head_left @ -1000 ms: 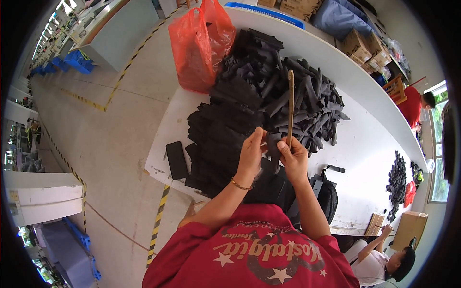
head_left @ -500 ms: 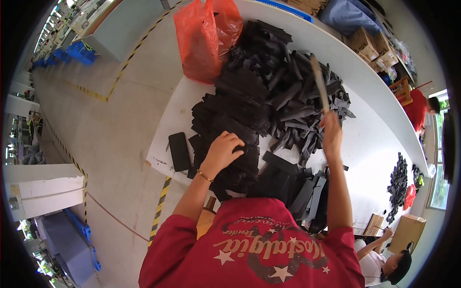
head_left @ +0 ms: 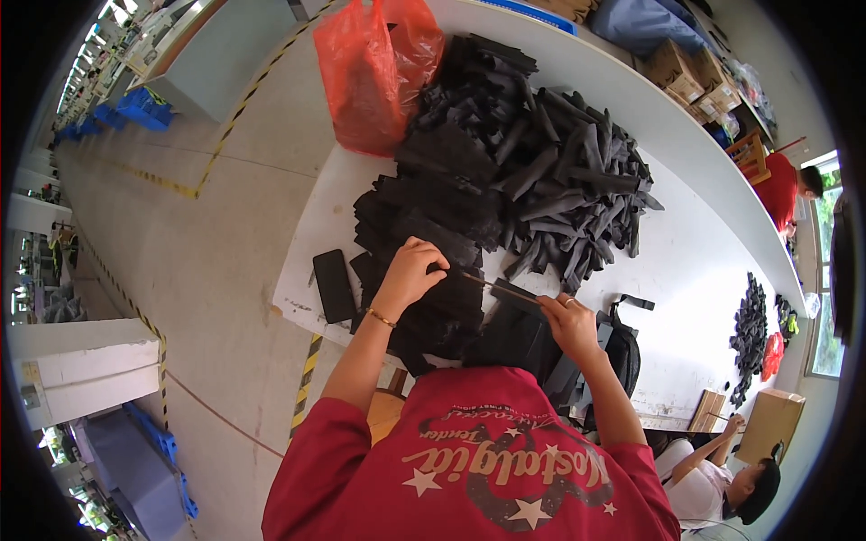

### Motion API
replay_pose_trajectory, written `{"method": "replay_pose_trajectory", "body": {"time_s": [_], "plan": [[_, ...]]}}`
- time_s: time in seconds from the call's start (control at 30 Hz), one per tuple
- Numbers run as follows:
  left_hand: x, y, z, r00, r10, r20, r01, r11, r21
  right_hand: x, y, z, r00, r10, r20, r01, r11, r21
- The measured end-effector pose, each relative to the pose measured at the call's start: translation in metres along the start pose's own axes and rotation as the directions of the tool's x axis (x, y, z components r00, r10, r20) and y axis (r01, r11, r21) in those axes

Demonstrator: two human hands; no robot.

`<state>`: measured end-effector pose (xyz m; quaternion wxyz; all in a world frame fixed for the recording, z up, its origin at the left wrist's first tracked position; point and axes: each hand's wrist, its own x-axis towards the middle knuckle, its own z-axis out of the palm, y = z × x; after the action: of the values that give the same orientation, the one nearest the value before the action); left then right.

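My left hand [head_left: 410, 270] grips a flat black piece on the stack of black pieces [head_left: 424, 234] in front of me. My right hand [head_left: 568, 320] holds a thin wooden stick [head_left: 501, 287] almost level, its tip pointing at my left hand. The stick's far end meets the black piece by my left fingers; whether it goes inside is hidden. A big heap of rolled black pieces [head_left: 559, 180] lies beyond on the white table [head_left: 695, 261].
An orange plastic bag [head_left: 374, 72] stands at the table's far left corner. A black phone-like slab [head_left: 334, 284] lies near the left edge, a black bag [head_left: 622, 347] to my right. Another person [head_left: 731, 478] sits at lower right. Cardboard boxes [head_left: 686, 72] line the far side.
My right hand has swung the stick down from upright over the heap to nearly level in front of me. My left hand has lifted slightly and closed on a black piece.
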<state>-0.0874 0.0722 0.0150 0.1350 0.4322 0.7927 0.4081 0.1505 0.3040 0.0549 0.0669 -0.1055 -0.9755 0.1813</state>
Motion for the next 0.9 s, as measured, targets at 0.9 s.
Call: {"method": "replay_pose_trajectory", "body": {"time_s": [0.9], "plan": [[-0.006, 0.079, 0.048, 0.758, -0.649, 0.066, -0.214, -0.343, -0.914, 0.011, -0.118, 0.062, 0.963, 0.178, -0.205, -0.029, 0.818, 0.575]]}}
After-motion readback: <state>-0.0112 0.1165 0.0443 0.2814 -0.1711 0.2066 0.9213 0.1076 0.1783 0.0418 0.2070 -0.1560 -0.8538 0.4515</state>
